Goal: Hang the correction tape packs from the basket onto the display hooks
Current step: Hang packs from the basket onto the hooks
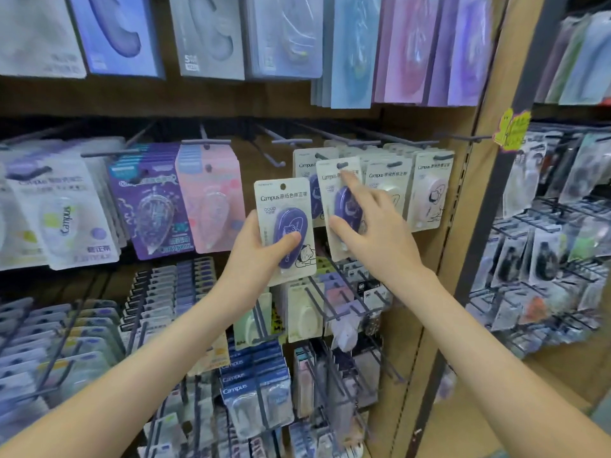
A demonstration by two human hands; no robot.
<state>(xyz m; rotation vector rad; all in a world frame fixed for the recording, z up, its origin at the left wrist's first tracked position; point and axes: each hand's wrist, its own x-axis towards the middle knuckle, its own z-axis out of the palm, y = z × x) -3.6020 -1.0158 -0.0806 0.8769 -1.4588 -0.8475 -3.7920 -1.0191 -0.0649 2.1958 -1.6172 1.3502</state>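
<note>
With straight fingers the right hand (377, 233) presses one correction tape pack (329, 190) onto the display hook (342, 164), while just left of that hook the left hand (258, 256) grips the next pack (284, 200), whose hole must then meet the hook's tip.

white card pack with purple oval tape (285, 226): "Campus", "GOOD TIME"
blue-topped clear packs on lower rack (244, 388): "Campus"
white pack with clear dispenser (62, 223): "Campus"

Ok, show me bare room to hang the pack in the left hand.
Free for the held pack: the bare hook between the pink packs and the Campus row the right hand touches. Crowded: the purple packs leftward and lower racks.
</note>
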